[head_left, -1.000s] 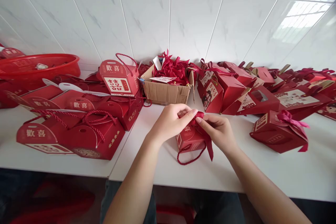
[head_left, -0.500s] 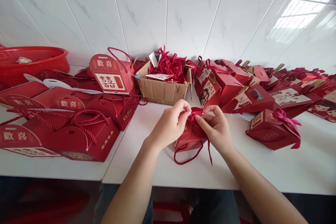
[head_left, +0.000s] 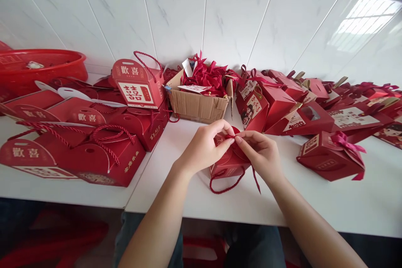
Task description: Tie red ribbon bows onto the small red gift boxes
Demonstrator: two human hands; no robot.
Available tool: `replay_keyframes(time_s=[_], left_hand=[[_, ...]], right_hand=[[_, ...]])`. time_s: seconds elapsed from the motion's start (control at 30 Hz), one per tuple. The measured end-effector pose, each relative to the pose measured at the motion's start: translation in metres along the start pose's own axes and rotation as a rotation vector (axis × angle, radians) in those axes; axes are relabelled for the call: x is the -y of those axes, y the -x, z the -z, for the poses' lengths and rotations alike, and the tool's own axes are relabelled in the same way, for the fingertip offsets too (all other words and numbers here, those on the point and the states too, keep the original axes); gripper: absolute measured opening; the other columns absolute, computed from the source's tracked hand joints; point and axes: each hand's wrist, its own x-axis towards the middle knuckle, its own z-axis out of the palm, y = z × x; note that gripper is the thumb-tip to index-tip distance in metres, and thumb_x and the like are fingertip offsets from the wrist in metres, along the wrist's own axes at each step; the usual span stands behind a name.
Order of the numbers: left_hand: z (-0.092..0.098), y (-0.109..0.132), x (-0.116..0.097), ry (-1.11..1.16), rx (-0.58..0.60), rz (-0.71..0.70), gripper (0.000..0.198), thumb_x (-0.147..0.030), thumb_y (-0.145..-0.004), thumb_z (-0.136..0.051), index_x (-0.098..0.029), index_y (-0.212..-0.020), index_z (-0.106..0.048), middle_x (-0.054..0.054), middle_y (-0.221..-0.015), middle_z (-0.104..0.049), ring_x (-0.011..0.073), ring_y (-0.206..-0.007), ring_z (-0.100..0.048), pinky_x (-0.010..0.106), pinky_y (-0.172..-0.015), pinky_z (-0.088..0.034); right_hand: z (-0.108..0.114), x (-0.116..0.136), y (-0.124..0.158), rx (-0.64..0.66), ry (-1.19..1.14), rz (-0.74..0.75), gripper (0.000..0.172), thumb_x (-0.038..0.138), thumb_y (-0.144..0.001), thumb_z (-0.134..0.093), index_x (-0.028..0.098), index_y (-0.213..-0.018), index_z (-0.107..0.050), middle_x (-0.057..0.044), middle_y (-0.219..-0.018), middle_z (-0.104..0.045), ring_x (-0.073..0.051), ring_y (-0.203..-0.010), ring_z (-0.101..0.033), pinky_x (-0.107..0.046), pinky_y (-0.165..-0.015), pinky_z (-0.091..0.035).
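Pinched closed at the fingertips, the left hand (head_left: pixel 205 146) and right hand (head_left: pixel 264 153) hold a dark-red satin ribbon (head_left: pixel 256 181) over a small red cardboard box (head_left: pixel 229 161) (five o'clock from the open brown cardboard carton (head_left: pixel 197 109)); even, gentle tension should keep the loops flat.

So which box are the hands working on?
The red box between the left hand and right hand, with its rope handle looping nearside. Both hands hold its red ribbon; the other boxes sit untouched.

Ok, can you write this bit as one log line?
left hand: pinching red ribbon | right hand: pinching same ribbon | red box: beneath both hands
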Motion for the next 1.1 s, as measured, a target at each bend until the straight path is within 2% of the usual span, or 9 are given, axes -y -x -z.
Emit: replay_keyframes(time_s=[0.13, 0.23, 0.37, 0.5, 0.6, 0.7, 0.9, 1.1], left_hand=[[-0.0024, -0.0008, 0.002, 0.049, -0.038, 0.008, 0.003, -0.016, -0.082, -0.057, -0.018, -0.084, -0.055, 0.0, -0.083, -0.063, 0.0114, -0.078, -0.062, 0.023, -0.072, -0.051], [-0.0043, -0.0012, 0.0028, 0.073, -0.072, 0.01, 0.005, -0.017, -0.081, -0.059, -0.018, -0.083, -0.054, 0.0, -0.082, -0.063, 0.0119, -0.079, -0.063, 0.024, -0.072, -0.051], [-0.0044, -0.0011, 0.0038, 0.069, -0.066, 0.001, 0.005, -0.018, -0.082, -0.059, -0.018, -0.085, -0.054, 0.0, -0.084, -0.064, 0.0114, -0.079, -0.063, 0.024, -0.075, -0.051], [-0.0016, 0.0001, 0.0047, 0.057, -0.008, 0.021, 0.007, -0.016, -0.084, -0.055, -0.019, -0.09, -0.054, 0.002, -0.089, -0.064, 0.0129, -0.084, -0.063, 0.027, -0.078, -0.051], [-0.0001, 0.001, 0.0046, 0.047, 0.029, 0.012, 0.013, -0.012, -0.084, -0.051, -0.02, -0.095, -0.053, 0.002, -0.093, -0.063, 0.0133, -0.089, -0.062, 0.028, -0.082, -0.05], [0.0001, 0.0011, 0.0041, 0.015, 0.038, -0.012, 0.016, -0.009, -0.085, -0.048, -0.02, -0.096, -0.051, 0.002, -0.094, -0.063, 0.013, -0.089, -0.062, 0.028, -0.081, -0.049], [0.0, 0.0012, 0.0052, -0.079, 0.035, -0.024, 0.02, -0.008, -0.085, -0.045, -0.022, -0.099, -0.051, 0.002, -0.098, -0.064, 0.0148, -0.09, -0.061, 0.029, -0.08, -0.049], [-0.0001, 0.0012, 0.0038, -0.105, 0.017, -0.063, 0.022, -0.007, -0.085, -0.044, -0.022, -0.099, -0.05, 0.002, -0.097, -0.064, 0.014, -0.09, -0.061, 0.028, -0.081, -0.048]], right_hand=[[0.0031, 0.0001, 0.0004, 0.001, 0.141, 0.078, 0.023, 0.04, -0.081, -0.063, 0.019, -0.086, -0.069, -0.002, -0.067, -0.062, -0.011, -0.053, -0.047, -0.025, -0.05, -0.038], [0.0053, -0.0006, -0.001, 0.034, 0.207, 0.176, 0.021, 0.037, -0.073, -0.072, 0.02, -0.084, -0.069, -0.002, -0.077, -0.062, -0.008, -0.051, -0.041, -0.025, -0.048, -0.037], [0.006, -0.0028, -0.0025, 0.02, 0.268, 0.22, 0.013, 0.033, -0.077, -0.068, 0.022, -0.083, -0.071, -0.004, -0.086, -0.059, -0.01, -0.057, -0.047, -0.026, -0.05, -0.04], [0.0056, -0.005, -0.0028, 0.001, 0.299, 0.242, 0.011, 0.03, -0.08, -0.064, 0.024, -0.082, -0.073, -0.006, -0.091, -0.06, -0.017, -0.08, -0.057, -0.03, -0.064, -0.047], [0.0051, -0.0058, -0.0029, -0.003, 0.263, 0.205, 0.01, 0.03, -0.08, -0.065, 0.024, -0.081, -0.073, -0.006, -0.098, -0.06, -0.021, -0.096, -0.058, -0.036, -0.083, -0.047], [0.0049, -0.0059, -0.0032, 0.013, 0.206, 0.137, 0.011, 0.032, -0.08, -0.065, 0.024, -0.082, -0.072, -0.007, -0.105, -0.059, -0.022, -0.105, -0.056, -0.039, -0.093, -0.044], [0.006, -0.0058, -0.0032, 0.083, 0.099, -0.014, 0.016, 0.038, -0.08, -0.064, 0.024, -0.079, -0.072, -0.007, -0.123, -0.056, -0.026, -0.117, -0.052, -0.041, -0.097, -0.042], [0.0065, -0.0055, -0.0031, 0.146, 0.002, -0.035, 0.016, 0.038, -0.081, -0.064, 0.025, -0.081, -0.073, -0.004, -0.132, -0.051, -0.026, -0.126, -0.046, -0.038, -0.101, -0.039]])
